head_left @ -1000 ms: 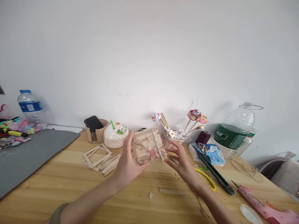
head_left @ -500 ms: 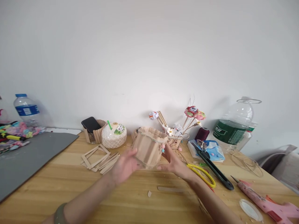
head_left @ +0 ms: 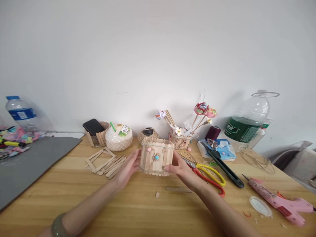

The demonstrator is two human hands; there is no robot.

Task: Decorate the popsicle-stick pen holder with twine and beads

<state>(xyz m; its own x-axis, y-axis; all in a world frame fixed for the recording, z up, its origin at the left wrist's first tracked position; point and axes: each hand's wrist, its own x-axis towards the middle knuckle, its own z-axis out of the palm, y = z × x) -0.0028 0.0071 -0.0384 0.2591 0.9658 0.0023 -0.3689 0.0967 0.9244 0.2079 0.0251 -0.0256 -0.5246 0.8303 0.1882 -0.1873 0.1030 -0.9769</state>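
Observation:
Between my two hands is a popsicle-stick box [head_left: 161, 164], its front trimmed with twine along the top and bottom and decorated with a blue-centred flower and a pink one. My left hand [head_left: 129, 168] grips the box's left side, the fingers partly hidden behind it. On the right side my right hand [head_left: 179, 168] holds it, thumb on the front face near the lower corner. Behind the box sits a ball of twine [head_left: 142, 135]. Scissors with yellow and red handles [head_left: 211, 176] lie just right of my right hand.
Stick frames [head_left: 95, 168] and loose sticks [head_left: 115, 167] lie left, below a wrapped coconut [head_left: 118, 140] and a phone holder [head_left: 100, 138]. At right are a black utility knife [head_left: 225, 169], a pink glue gun [head_left: 278, 200] and a large bottle [head_left: 244, 128]. A decorated flower box [head_left: 182, 142] stands behind.
The box has turned so its flowered face points toward me; before, a plain side showed. My right hand has closed onto its right side. The view has shifted slightly.

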